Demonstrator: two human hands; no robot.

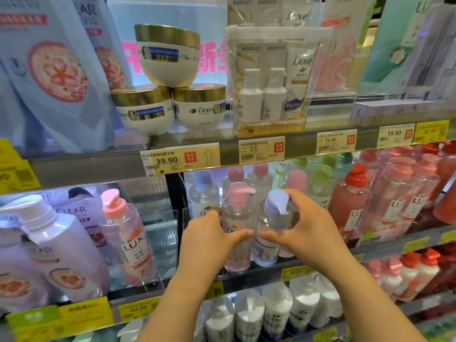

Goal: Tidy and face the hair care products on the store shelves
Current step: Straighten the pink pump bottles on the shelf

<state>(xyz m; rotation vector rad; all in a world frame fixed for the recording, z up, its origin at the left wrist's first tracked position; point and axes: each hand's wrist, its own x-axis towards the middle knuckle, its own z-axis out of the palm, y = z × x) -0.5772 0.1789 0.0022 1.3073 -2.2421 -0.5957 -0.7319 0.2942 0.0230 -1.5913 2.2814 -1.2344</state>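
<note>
Nearest to me, my two forearms reach up from the bottom edge toward the middle shelf. My left hand [209, 239] wraps the clear bottle with the pink pump [238, 227], thumb laid across its front and the other fingers curled round its far side. My right hand [302, 224] holds the clear bottle with the lilac pump [271, 220] in the same way, fingers curled over its shoulder, thumb pointing in. The two thumb tips almost meet between the bottles, which stand touching at the front lip of the middle shelf [320, 261].

Behind them stand more clear pump bottles, packed close. To the right are pink bottles with red pumps [350, 201]; to the left, a pale lilac bottle [56, 245] and a clear divider.

Farther up, the top shelf holds three white jars with gold lids [170, 77], one balanced on the other two, beside a clear travel pack [269, 92]. Yellow price tags run along the shelf edges.

The risk, as I judge it: both bottles sit right at the lip, so pulling either forward could tip it off. Turning them to face front may swing a pump into the tight rows behind and knock them over. The smooth plastic could also slip in my grip.
</note>
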